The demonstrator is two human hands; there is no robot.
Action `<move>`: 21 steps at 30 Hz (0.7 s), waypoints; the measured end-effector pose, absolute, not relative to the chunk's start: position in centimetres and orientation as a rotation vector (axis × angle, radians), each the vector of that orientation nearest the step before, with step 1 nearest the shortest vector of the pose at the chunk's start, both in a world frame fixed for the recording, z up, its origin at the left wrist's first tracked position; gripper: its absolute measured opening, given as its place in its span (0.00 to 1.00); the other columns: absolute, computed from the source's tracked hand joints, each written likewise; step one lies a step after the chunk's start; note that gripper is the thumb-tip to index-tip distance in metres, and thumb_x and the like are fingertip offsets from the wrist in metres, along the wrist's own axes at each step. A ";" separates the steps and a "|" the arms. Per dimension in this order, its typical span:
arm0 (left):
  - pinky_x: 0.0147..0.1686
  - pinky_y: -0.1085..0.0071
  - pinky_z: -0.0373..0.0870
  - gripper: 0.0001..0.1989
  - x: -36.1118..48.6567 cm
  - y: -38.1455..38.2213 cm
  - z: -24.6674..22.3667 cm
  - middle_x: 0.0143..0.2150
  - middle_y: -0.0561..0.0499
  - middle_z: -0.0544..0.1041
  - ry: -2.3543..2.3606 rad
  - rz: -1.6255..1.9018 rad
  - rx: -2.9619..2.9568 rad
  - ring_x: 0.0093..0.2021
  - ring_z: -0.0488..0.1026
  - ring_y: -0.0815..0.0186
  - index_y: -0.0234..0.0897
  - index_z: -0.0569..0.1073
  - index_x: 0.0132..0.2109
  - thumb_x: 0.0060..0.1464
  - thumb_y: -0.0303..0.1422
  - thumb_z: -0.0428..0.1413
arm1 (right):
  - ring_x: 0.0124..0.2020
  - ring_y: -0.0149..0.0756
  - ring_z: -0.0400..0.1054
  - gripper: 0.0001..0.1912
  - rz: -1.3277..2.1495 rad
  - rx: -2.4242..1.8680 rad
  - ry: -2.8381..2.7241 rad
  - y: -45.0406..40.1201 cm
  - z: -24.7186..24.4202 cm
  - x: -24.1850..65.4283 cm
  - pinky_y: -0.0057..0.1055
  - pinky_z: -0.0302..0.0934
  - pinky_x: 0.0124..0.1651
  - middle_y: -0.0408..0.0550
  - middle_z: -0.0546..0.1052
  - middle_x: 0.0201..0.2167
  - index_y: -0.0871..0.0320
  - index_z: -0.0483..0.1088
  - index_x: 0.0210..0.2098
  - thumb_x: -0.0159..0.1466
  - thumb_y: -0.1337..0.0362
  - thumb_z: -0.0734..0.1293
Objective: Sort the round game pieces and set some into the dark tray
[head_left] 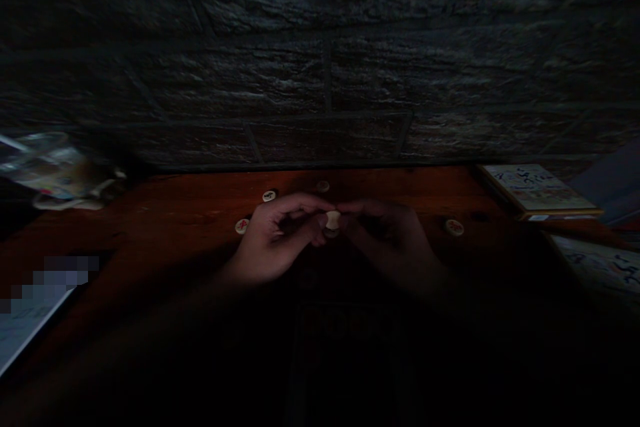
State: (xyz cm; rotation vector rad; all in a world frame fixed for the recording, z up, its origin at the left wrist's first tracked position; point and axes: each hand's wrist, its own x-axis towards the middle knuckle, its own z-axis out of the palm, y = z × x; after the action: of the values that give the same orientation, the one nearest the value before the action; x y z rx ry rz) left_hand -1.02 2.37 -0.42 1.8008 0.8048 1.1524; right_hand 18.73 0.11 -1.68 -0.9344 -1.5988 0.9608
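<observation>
Between the fingertips of my left hand (273, 240) and my right hand (387, 240) is a pale round Chinese chess piece (333, 219), seen from its side. Both hands pinch it, thumbs in front and index fingers behind. Just below it shows the edge of another piece (331, 234); whether the two touch I cannot tell. A black-marked piece (269, 195) and a red-marked piece (242, 226) lie beside my left hand. Farther back is a dim piece (323, 185), and a red-marked one (454, 227) lies right of my right hand.
The wooden table (200, 197) ends at a dark brick wall (320, 80). Two patterned boxes (537, 188) (600, 263) lie at the right. A clear container (55, 170) stands at the left, above a bright flat object (30, 330). Deep shadow hides the near area, where another piece (307, 278) faintly shows.
</observation>
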 end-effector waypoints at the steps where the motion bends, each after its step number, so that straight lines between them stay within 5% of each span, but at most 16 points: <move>1: 0.28 0.75 0.79 0.05 -1.0 2.3 -0.4 0.31 0.50 0.83 0.810 1.153 1.816 0.27 0.79 0.70 0.34 0.82 0.44 0.62 0.26 0.62 | 0.37 0.34 0.80 0.08 0.959 -0.938 -1.604 0.1 -1.7 18.7 0.32 0.72 0.41 0.46 0.86 0.39 0.56 0.81 0.44 0.68 0.62 0.70; 11: 0.38 0.72 0.79 0.10 -1.2 2.2 -0.9 0.38 0.48 0.86 0.813 1.141 2.066 0.36 0.82 0.66 0.36 0.81 0.46 0.55 0.26 0.67 | 0.33 0.32 0.77 0.07 0.988 -0.982 -1.576 0.5 -1.8 18.8 0.28 0.69 0.37 0.43 0.83 0.32 0.57 0.79 0.35 0.66 0.59 0.74; 21: 0.35 0.74 0.78 0.13 -1.2 2.5 -1.4 0.38 0.48 0.85 0.807 1.093 2.018 0.34 0.80 0.67 0.37 0.80 0.46 0.52 0.27 0.69 | 0.34 0.33 0.78 0.08 0.997 -0.965 -1.578 0.4 -1.9 18.7 0.30 0.68 0.39 0.44 0.84 0.33 0.57 0.78 0.36 0.61 0.61 0.78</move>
State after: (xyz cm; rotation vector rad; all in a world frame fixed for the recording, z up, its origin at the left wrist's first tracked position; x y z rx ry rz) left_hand -1.23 2.45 -1.36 2.0178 0.8072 1.0929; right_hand 18.72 0.39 -1.92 -0.9654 -1.5778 0.9973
